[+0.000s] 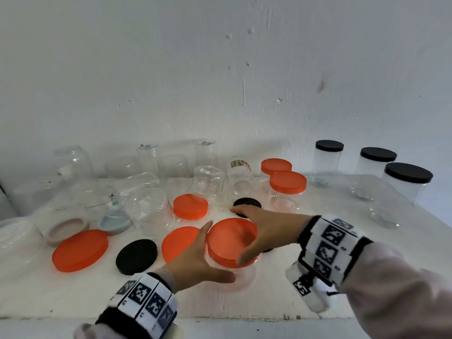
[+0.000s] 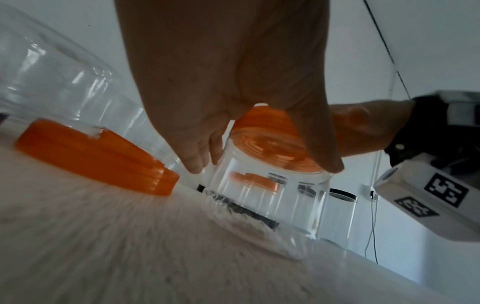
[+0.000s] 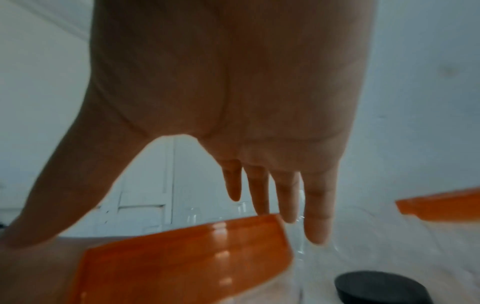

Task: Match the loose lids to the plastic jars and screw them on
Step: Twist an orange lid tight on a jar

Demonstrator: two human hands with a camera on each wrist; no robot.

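A clear plastic jar (image 1: 241, 277) stands upright near the table's front middle, with an orange lid (image 1: 225, 238) on its mouth. My left hand (image 1: 220, 250) grips the jar's wall just under the lid, thumb on the near side and fingers on the left. The left wrist view shows that left hand (image 2: 265, 167) curled round the jar (image 2: 267, 205) beneath the lid (image 2: 270, 144). My right hand (image 1: 237, 236) is spread over the lid, thumb at the near rim and fingers straight past the far rim. In the right wrist view the right hand (image 3: 166, 226) hangs with straight fingers above the lid (image 3: 182, 263).
Loose orange lids (image 1: 80, 249) (image 1: 189, 206) (image 1: 179, 241) and black lids (image 1: 136, 256) (image 1: 247, 203) lie around the jar. Several clear jars stand upside down at the back left (image 1: 208, 182). Orange-capped jars (image 1: 287, 184) and black-capped jars (image 1: 329, 157) stand at the right. The table's front edge (image 1: 220, 316) is close.
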